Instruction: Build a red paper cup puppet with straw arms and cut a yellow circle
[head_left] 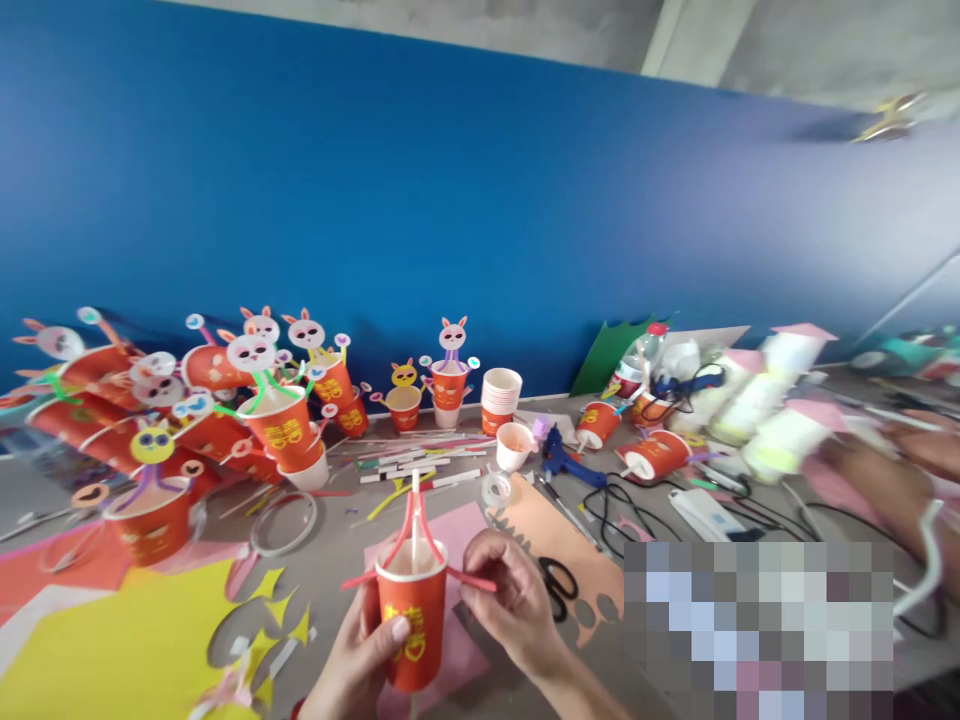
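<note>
A blue wall (450,180) rises behind the cluttered grey table (337,540).

a craft workshop: a table (337,530) crowded with decorated paper cups (285,430), glue gun (566,462), scissors (556,585).

The left hand (360,655) grips a red paper cup (411,625) at six o'clock, a white stick (414,520) standing in it. The right hand (510,600) pinches a red pipe cleaner (474,579) at its rim. Finished red rabbit-faced cups (225,410) crowd nine o'clock; a blue glue gun (566,460) lies towards two o'clock.
</note>
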